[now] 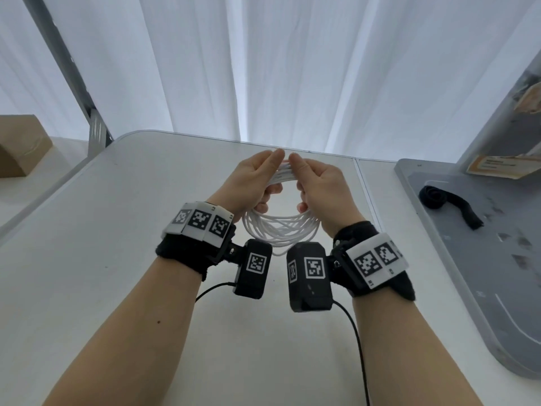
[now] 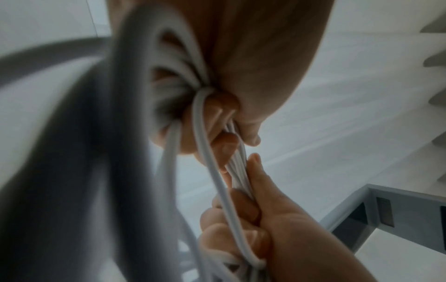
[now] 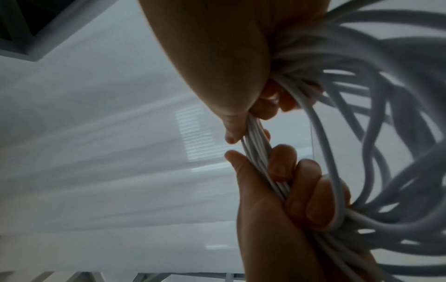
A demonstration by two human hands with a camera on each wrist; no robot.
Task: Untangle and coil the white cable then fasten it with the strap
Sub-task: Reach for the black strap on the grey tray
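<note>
Cable (image 1: 281, 230): white, thin, coiled, held above table (image 1: 117, 230). Left hand (image 1: 257, 177) and right hand (image 1: 319, 180) both curled tight round top of bundle, side by side. Looks light, limp, slick; loops prob. spring apart. Strap (image 1: 448, 203) on grey tray (image 1: 468, 273), well apart.

A recording booth or lab: white table (image 1: 117, 230), white curtains (image 1: 292, 68) (all round), grey tray (image 1: 468, 259).

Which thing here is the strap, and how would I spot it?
Look to the right of the white table, at the grey tray beside it. The strap lies on the tray's far end: a black band, one end rolled up, the only dark thing there, untouched by the hands.
</note>
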